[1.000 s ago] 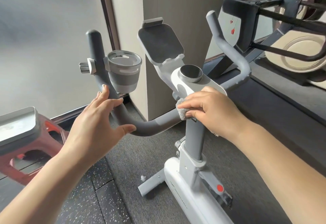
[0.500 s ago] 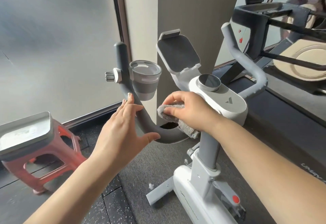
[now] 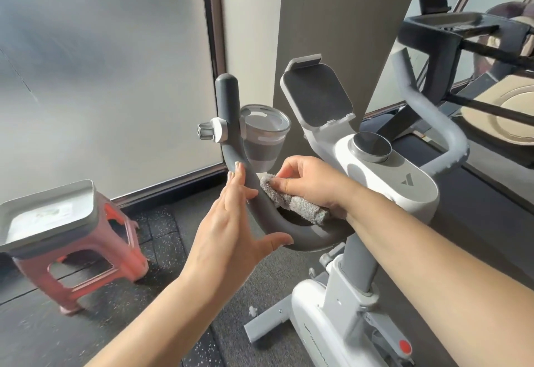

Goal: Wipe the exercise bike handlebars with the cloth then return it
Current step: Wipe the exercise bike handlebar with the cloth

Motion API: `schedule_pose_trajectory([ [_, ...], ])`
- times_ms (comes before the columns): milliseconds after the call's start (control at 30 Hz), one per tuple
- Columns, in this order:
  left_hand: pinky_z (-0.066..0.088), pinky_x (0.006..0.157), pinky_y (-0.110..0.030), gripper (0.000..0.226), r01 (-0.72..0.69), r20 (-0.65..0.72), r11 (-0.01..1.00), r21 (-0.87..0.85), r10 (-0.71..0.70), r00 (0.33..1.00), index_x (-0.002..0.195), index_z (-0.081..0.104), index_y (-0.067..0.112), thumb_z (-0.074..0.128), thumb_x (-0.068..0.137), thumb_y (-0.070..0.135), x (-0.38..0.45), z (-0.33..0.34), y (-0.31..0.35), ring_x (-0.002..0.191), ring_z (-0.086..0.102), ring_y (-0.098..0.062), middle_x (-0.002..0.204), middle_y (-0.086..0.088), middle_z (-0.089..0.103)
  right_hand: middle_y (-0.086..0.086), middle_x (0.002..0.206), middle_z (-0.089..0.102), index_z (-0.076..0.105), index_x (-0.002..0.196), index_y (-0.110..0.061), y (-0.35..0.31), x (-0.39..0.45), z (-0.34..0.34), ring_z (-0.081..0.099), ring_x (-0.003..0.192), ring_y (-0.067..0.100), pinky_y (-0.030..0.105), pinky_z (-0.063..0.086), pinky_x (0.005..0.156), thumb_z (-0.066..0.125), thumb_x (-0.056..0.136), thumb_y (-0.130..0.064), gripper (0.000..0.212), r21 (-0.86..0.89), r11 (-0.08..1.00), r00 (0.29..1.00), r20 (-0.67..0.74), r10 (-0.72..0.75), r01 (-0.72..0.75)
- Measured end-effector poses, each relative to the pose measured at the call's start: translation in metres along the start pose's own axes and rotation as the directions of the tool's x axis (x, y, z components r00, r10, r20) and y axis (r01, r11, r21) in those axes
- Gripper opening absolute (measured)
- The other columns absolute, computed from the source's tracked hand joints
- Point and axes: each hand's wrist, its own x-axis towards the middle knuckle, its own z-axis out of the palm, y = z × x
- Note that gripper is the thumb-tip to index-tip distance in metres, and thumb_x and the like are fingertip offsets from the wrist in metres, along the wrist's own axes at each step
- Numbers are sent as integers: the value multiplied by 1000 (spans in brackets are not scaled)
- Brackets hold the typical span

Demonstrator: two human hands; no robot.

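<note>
A: What is the right hand (image 3: 310,184) doing?

B: Its grip is closed on the grey cloth (image 3: 291,200), thumb and fingertips pinching the upper end. The cloth is pressed onto the inner side of the left handlebar (image 3: 261,202), along the curve where the bar bends upward.

A: And the left hand (image 3: 231,230)?

B: Its grip is open. The fingers are straight and lie flat against the outer side of that same bar, with the thumb spread wide under the bottom of the bend. It holds nothing.

A: So both hands are on 1 bar?

B: Yes, on opposite sides of it, with the bar between them.

A: What sits just beyond?

B: A cup holder (image 3: 264,136) is clamped to the upright part of the bar, just above the right hand's knuckles. Right of it stand the tilted phone cradle (image 3: 316,96) and the round knob (image 3: 370,143) on the white console. The right handlebar (image 3: 427,118) rises farther right, untouched.

A: Anything on the floor?

B: A pink stool (image 3: 86,254) stands at the left, carrying a grey tray (image 3: 47,212).
</note>
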Motion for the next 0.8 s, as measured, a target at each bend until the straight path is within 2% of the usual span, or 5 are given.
schedule_pose_trajectory([
  [267,18,106,-13,64,-18,-1,999,-49,18,1000,108,38,35,76,59,53,7,-6,0,138,17,1,153,18,11,-6,71,62,59,74,-21,-42,43,0,57,66,10,24,47,65,76,77,-33,20,141,980,971,-214,-105,137],
  [467,17,106,-15,72,7,-179,1000,28,-2,984,121,46,25,79,59,44,37,-23,2,135,17,3,153,13,18,-11,63,59,56,71,-25,-67,67,-23,55,53,-5,15,47,59,76,77,-31,22,24,934,879,-347,-327,356],
  [600,16,110,-20,77,98,-174,992,77,-84,981,123,43,24,81,59,42,50,-19,1,141,13,-5,155,8,11,-10,76,65,57,66,-26,-55,71,-14,62,73,7,29,54,75,79,73,-30,24,-94,916,891,-211,-402,391],
  [700,18,102,-13,69,176,-151,984,31,-169,974,116,43,30,81,60,42,52,-15,3,139,20,-5,154,12,13,-15,77,58,59,62,-29,-44,62,-14,54,73,-2,8,41,65,83,69,-27,25,-261,851,871,-63,-487,457],
  [800,23,95,-13,65,214,-140,977,24,-208,968,110,42,34,81,59,43,54,-14,5,136,28,-6,153,16,15,-16,70,61,60,63,-28,-47,70,-29,56,64,-6,8,41,61,81,72,-23,24,-108,905,897,-128,-423,411],
])
